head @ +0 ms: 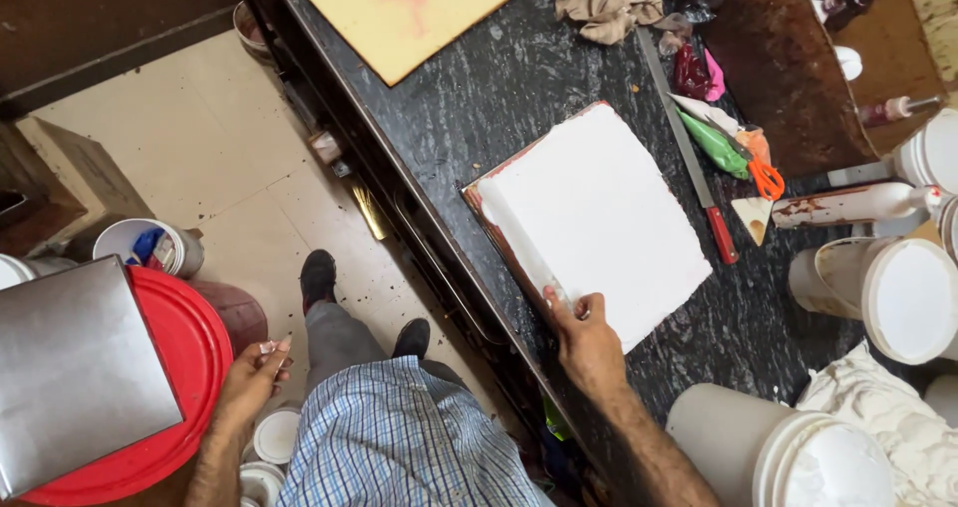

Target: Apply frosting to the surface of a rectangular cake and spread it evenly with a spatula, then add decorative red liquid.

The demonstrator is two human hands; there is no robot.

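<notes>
The white slab lay skewed on the counter; right hand pinched its near corner; left hand gripped a small scrap, hard to identify.

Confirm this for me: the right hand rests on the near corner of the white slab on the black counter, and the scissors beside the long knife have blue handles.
Wrong in one respect: the scissors have orange handles, not blue, as the head view shows. The rest stands: the right hand rests on the near corner of the white slab on the black counter, and the scissors lie beside the long knife.
</notes>
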